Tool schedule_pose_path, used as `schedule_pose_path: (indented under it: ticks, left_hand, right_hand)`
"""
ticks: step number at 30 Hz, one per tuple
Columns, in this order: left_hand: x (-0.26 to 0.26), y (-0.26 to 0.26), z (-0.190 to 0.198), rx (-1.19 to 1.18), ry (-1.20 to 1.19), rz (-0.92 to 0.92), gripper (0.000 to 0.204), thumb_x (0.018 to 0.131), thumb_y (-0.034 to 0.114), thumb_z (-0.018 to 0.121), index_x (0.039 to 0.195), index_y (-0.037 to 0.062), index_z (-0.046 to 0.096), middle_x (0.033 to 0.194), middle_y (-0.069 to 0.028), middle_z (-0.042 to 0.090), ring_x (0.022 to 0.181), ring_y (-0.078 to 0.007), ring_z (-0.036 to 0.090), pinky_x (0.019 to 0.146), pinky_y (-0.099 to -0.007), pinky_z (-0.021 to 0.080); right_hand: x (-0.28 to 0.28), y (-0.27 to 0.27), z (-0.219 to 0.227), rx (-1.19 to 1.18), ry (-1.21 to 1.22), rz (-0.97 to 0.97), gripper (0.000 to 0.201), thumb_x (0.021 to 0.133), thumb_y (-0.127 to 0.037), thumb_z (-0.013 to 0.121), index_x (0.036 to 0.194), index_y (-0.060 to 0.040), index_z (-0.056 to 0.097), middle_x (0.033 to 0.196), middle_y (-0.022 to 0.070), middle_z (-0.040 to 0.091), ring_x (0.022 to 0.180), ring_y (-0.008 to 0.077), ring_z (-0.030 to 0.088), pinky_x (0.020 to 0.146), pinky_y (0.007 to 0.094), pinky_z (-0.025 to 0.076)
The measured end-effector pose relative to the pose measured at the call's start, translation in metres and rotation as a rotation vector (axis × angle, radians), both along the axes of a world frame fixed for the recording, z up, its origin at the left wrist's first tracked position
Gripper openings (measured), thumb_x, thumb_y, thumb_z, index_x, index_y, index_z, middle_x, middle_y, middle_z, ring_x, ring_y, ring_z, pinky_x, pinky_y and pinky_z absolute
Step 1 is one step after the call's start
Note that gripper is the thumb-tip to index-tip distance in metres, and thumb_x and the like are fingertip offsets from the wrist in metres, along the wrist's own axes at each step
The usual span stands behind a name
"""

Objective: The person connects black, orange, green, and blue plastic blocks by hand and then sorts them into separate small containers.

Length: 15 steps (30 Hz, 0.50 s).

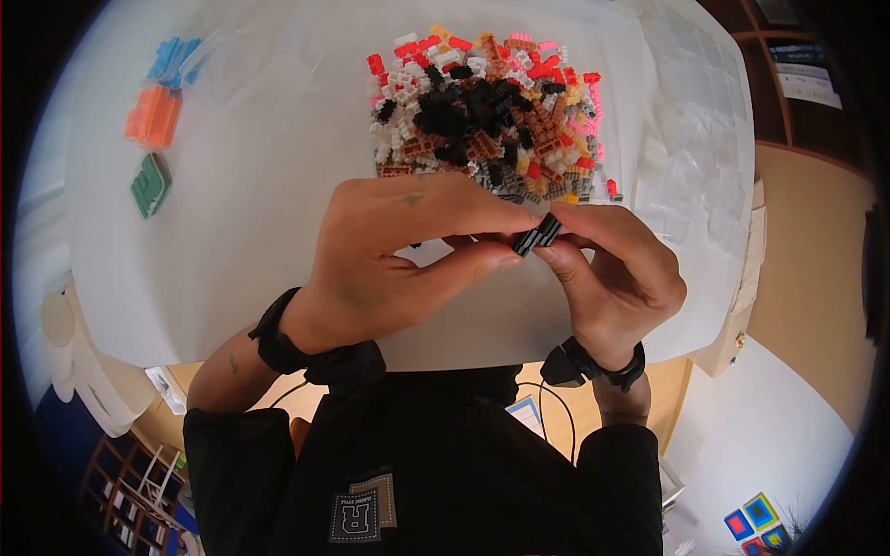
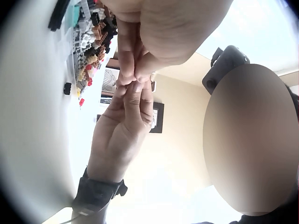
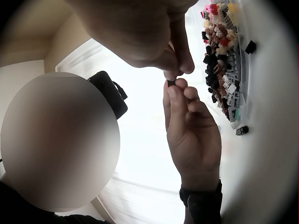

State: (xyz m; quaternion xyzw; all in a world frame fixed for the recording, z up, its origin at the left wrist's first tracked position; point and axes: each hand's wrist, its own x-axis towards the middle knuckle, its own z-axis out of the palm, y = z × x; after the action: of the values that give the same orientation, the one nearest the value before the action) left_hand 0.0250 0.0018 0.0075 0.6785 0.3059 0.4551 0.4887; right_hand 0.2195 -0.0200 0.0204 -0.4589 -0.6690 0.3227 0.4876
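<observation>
Both hands meet over the near part of the table. Between them is a small block of joined black toy bricks [image 1: 539,237], tilted, with ridged sides. My left hand [image 1: 375,255] pinches its left end with thumb and index finger. From the right, my right hand [image 1: 619,278] pinches the other end the same way. In the right wrist view only a sliver of the black block [image 3: 171,83] shows between the fingertips; the left wrist view has it hidden by fingers. Just beyond the hands lies a heap of mixed small bricks [image 1: 519,102], black, white, brown, red and pink.
Loose black bricks [image 3: 251,46] lie on the table near the heap. At the far left sit blue pieces [image 1: 173,61], an orange piece [image 1: 153,118] and a green piece [image 1: 150,185]. Clear plastic trays [image 1: 691,176] line the right side, and clear plastic [image 1: 269,42] lies at the back.
</observation>
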Motion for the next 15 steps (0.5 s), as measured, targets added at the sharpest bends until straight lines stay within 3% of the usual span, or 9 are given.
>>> schedule_pose_path:
  ticks: [5,15]
  left_hand:
    - [0.0011,0.0002,0.0019,0.047,0.094,0.034,0.033,0.065,-0.011,0.074,0.096,-0.0029,0.068,0.086,-0.0124,0.07,0.073,-0.02,0.067,0.063,-0.0267,0.053]
    - [0.0012,0.0026,-0.0004,0.104,0.066,0.016,0.03,0.067,-0.008,0.074,0.096,-0.0023,0.067,0.085,-0.014,0.069,0.07,-0.0212,0.067,0.062,-0.0273,0.053]
  right_hand:
    - [0.0002,0.0003,0.0019,0.001,-0.014,-0.005,0.027,0.066,0.009,0.077,0.092,0.0056,0.069,0.085,0.0144,0.071,0.072,0.0203,0.068,0.063,0.0264,0.053]
    - [0.0028,-0.0001,0.0026,0.032,-0.058,0.004,0.026,0.065,0.008,0.078,0.09,0.0057,0.069,0.086,0.0157,0.071,0.072,0.023,0.069,0.064,0.0283,0.055]
